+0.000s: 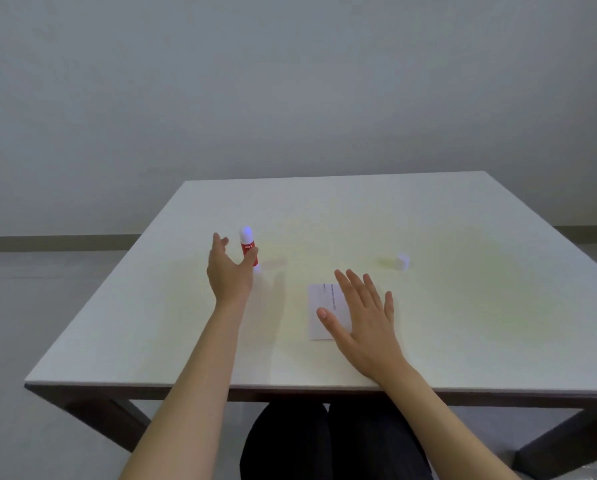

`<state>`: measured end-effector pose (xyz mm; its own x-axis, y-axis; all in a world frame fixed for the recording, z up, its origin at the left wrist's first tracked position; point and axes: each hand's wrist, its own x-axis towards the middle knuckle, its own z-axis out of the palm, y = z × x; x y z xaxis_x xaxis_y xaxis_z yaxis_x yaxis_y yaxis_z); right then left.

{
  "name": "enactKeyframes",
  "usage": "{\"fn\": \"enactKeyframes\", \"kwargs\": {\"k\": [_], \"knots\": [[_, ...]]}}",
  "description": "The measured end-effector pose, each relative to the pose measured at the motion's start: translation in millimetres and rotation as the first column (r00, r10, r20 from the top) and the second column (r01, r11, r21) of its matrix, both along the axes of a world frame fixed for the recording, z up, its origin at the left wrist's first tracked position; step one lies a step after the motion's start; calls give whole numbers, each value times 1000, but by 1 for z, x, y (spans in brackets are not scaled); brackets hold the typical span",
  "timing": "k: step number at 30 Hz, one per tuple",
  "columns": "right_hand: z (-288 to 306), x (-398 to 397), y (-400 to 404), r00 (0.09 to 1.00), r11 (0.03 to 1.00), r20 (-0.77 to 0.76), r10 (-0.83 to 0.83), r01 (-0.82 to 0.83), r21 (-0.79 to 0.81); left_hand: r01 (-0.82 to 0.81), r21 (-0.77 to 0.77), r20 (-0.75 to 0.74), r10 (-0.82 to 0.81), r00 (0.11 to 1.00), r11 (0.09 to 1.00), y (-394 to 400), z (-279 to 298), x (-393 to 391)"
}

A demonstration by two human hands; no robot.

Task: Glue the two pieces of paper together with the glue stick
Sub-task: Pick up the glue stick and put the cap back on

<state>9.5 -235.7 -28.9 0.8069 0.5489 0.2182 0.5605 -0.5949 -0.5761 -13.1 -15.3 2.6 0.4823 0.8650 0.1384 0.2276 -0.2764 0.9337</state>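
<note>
Squinting at the glue stick (pixel 248 247), I can't read its red label; it stands upright on the white table (pixel 463 306), white tip up. My left hand (pixel 228 271) spreads open around it, gripping nothing. My right hand (pixel 363 320) lies flat, fingers splayed, on the paper (pixel 319 306), whose faint print is illegible.

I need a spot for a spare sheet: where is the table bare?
Bare: the far half beyond the glue stick and cap, and the right side past the right hand. Crowded: between the left hand and paper.
</note>
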Motion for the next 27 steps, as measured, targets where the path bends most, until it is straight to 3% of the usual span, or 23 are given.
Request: {"fn": "enactKeyframes", "kwargs": {"k": [7, 11, 14, 17, 19, 20, 22, 24, 27], "knots": [[-2, 2, 2, 1000, 1000, 3, -15, 15, -15, -16, 94, 16, 15, 1000, 995, 2, -3, 8], [-2, 5, 0, 1000, 1000, 10, -29, 29, 6, 127, -6, 76, -127, 989, 992, -13, 9, 1], [1, 3, -1, 998, 999, 49, -49, 48, 25, 430, -183, 244, -383, 891, 884, -29, 22, -9], [8, -7, -3, 990, 987, 133, -49, 28, 157, 640, -206, 293, -578, 762, 740, -43, 32, -22], [21, -17, -1, 990, 940, -94, 108, -71, 334, 733, -187, 307, -670, 676, 654, -52, 38, -28], [29, -21, 1, 919, 891, -293, 262, -113, 440, 771, -172, 313, -708, 633, 613, -56, 41, -31], [42, -25, 3, 639, 763, -555, 532, -78, 641, 821, -167, 322, -757, 569, 546, -62, 49, -36], [48, -24, -1, 419, 647, -593, 688, 15, 762, 839, -169, 336, -770, 543, 518, -64, 54, -39], [48, -22, -5, 329, 597, -561, 760, -13, 802, 852, -166, 399, -756, 519, 497, -62, 56, -42]]}}
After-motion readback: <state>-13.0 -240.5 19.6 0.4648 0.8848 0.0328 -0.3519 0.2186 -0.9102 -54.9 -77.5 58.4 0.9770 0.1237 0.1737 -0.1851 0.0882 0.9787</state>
